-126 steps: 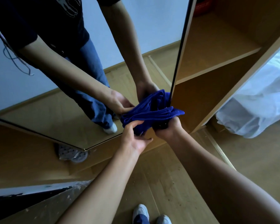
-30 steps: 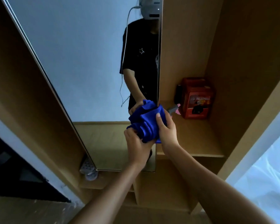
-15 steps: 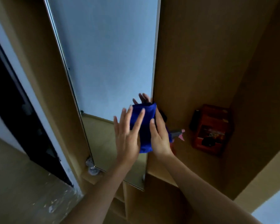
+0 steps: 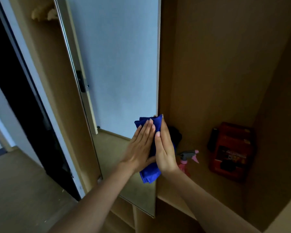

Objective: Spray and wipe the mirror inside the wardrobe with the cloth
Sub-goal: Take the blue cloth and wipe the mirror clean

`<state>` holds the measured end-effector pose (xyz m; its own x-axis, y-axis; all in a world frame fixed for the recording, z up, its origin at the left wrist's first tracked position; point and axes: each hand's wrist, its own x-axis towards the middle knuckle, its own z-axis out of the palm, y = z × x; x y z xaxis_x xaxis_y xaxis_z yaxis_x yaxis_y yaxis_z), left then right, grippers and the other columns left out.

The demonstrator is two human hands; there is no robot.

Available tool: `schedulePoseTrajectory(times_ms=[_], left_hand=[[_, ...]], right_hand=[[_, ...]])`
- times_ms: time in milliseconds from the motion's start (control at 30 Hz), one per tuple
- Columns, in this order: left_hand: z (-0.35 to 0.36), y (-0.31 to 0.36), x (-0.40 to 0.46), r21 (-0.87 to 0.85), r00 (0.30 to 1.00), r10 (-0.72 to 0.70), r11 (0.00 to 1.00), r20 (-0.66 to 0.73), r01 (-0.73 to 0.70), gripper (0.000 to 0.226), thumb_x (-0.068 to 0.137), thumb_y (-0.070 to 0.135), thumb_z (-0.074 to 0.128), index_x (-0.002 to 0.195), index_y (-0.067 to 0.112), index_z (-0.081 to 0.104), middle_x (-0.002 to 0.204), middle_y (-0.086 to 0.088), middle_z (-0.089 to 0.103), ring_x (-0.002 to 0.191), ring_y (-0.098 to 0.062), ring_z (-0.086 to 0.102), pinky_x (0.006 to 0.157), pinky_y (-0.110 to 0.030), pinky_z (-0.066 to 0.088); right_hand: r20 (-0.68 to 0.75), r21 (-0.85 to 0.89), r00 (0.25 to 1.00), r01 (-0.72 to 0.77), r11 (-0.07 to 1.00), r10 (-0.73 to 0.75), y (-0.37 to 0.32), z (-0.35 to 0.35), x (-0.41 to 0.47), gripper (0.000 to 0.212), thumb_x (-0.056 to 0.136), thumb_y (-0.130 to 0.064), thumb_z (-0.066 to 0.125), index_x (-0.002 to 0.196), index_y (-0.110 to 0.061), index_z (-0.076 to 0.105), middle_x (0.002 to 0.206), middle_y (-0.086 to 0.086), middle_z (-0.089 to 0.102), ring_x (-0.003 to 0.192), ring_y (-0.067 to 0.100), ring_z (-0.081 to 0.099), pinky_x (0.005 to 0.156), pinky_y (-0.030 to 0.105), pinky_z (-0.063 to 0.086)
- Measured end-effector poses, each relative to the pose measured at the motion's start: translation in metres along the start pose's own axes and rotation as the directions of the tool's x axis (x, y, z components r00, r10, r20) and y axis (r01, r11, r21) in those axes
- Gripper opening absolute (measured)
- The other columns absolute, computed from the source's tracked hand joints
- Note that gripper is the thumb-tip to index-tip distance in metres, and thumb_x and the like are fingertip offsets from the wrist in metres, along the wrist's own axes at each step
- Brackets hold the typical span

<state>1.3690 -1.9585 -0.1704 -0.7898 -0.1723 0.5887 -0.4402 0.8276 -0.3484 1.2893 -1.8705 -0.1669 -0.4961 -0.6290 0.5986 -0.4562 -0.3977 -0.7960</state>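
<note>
A tall narrow mirror [image 4: 118, 64] stands inside the wooden wardrobe and reflects a pale wall. A folded blue cloth [image 4: 149, 174] lies flat against the mirror near its right edge. My left hand [image 4: 139, 147] presses on the cloth with straight fingers. Beside it, my right hand [image 4: 165, 148] also presses flat on the cloth, fingers pointing up. A pink spray bottle [image 4: 188, 157] with a grey trigger stands on the shelf just right of my right hand, partly hidden by my wrist.
A red box [image 4: 232, 152] sits on the wardrobe shelf [image 4: 200, 190] at the right. A dark object [image 4: 175, 135] lies behind my right hand. Left of the mirror is a wooden wardrobe panel [image 4: 45, 73], then a dark doorway [image 4: 15, 81]. The floor [image 4: 23, 190] lies at lower left.
The cloth was bunched between both hands low at the mirror's bottom edge. Now it is folded flat and both hands press it against the mirror higher up. My view has risen.
</note>
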Motion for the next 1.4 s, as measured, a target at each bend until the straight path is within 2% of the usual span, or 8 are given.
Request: schedulePoseTrajectory(times_ms=[133, 233, 400, 500, 700, 967, 1267, 1400], left_hand=[[-0.016, -0.01, 0.023, 0.162, 0.982, -0.019, 0.986, -0.187, 0.049, 0.098, 0.086, 0.051, 0.044, 0.144, -0.007, -0.01, 0.15, -0.015, 0.015, 0.14, -0.026, 0.017, 0.119, -0.041, 0.006], [-0.035, -0.021, 0.05, 0.061, 0.958, -0.039, 0.996, -0.283, 0.059, 0.088, 0.091, 0.038, 0.035, 0.146, -0.002, -0.021, 0.152, -0.018, 0.011, 0.143, -0.026, 0.01, 0.121, -0.039, 0.007], [-0.076, -0.047, 0.101, -0.074, 0.919, -0.117, 0.993, -0.376, 0.096, 0.077, 0.092, 0.039, 0.03, 0.149, 0.004, -0.009, 0.157, -0.012, -0.003, 0.146, -0.016, -0.007, 0.12, -0.034, -0.002], [-0.092, -0.056, 0.118, -0.12, 0.905, -0.054, 0.993, -0.422, 0.004, 0.072, 0.096, 0.04, 0.035, 0.151, 0.01, 0.0, 0.159, -0.013, -0.001, 0.146, -0.018, -0.007, 0.121, -0.038, -0.001], [-0.101, -0.065, 0.119, 0.023, 0.893, 0.099, 0.995, -0.439, -0.099, 0.058, 0.099, 0.036, 0.037, 0.15, 0.016, 0.018, 0.159, -0.007, 0.011, 0.147, -0.024, 0.009, 0.12, -0.046, 0.0], [-0.133, -0.084, 0.133, 0.085, 0.891, 0.245, 0.969, -0.382, -0.23, 0.048, 0.103, 0.032, 0.021, 0.136, 0.014, 0.052, 0.156, -0.002, 0.021, 0.147, -0.02, 0.017, 0.12, -0.044, 0.002], [-0.141, -0.086, 0.143, 0.211, 0.865, 0.406, 0.91, -0.295, -0.356, 0.042, 0.099, 0.026, 0.034, 0.117, 0.009, 0.067, 0.131, -0.01, 0.06, 0.137, -0.026, 0.041, 0.119, -0.043, 0.012], [-0.156, -0.094, 0.156, 0.223, 0.862, 0.395, 0.915, -0.318, -0.337, 0.043, 0.099, 0.027, 0.032, 0.116, 0.009, 0.067, 0.128, -0.011, 0.062, 0.136, -0.026, 0.042, 0.12, -0.042, 0.007]], right_hand=[[0.028, -0.028, 0.996, 0.082, 0.996, -0.081, -0.021, -0.003, 0.023, 0.053, 0.106, -0.024, 0.028, 0.156, -0.015, 0.011, 0.164, -0.003, 0.014, 0.149, 0.005, 0.011, 0.123, 0.044, 0.015], [0.04, -0.049, 0.987, 0.16, 0.986, -0.158, -0.046, -0.007, 0.05, 0.054, 0.106, -0.025, 0.027, 0.155, -0.013, 0.008, 0.164, -0.001, 0.011, 0.15, 0.005, 0.009, 0.124, 0.041, 0.013], [0.079, -0.048, 0.958, 0.279, 0.959, -0.274, -0.096, -0.019, 0.104, 0.054, 0.108, -0.021, 0.024, 0.155, -0.007, 0.003, 0.161, -0.007, 0.003, 0.147, -0.004, 0.004, 0.119, 0.016, 0.008], [0.073, -0.017, 0.939, 0.338, 0.941, -0.336, -0.107, -0.025, 0.118, 0.05, 0.108, -0.02, 0.022, 0.155, -0.013, 0.008, 0.161, -0.007, 0.005, 0.148, -0.003, 0.004, 0.117, 0.014, 0.008], [-0.082, -0.058, 0.938, 0.332, 0.941, -0.336, -0.067, -0.014, 0.096, 0.05, 0.107, -0.032, 0.021, 0.156, -0.024, 0.012, 0.163, -0.006, 0.017, 0.15, 0.009, 0.014, 0.121, 0.035, 0.016], [-0.154, -0.167, 0.928, 0.314, 0.934, -0.34, -0.048, 0.006, 0.09, 0.058, 0.105, -0.046, 0.024, 0.156, -0.033, -0.001, 0.164, -0.013, 0.004, 0.151, 0.01, 0.007, 0.12, 0.021, 0.013], [-0.195, -0.303, 0.915, 0.285, 0.909, -0.352, -0.044, 0.011, 0.085, 0.063, 0.102, -0.056, 0.028, 0.151, -0.045, -0.01, 0.16, -0.025, 0.003, 0.148, 0.001, 0.012, 0.114, 0.009, 0.017], [-0.196, -0.36, 0.901, 0.3, 0.883, -0.386, -0.062, 0.01, 0.099, 0.063, 0.103, -0.052, 0.027, 0.152, -0.035, -0.009, 0.161, -0.006, 0.012, 0.148, 0.001, 0.011, 0.113, 0.008, 0.015]])
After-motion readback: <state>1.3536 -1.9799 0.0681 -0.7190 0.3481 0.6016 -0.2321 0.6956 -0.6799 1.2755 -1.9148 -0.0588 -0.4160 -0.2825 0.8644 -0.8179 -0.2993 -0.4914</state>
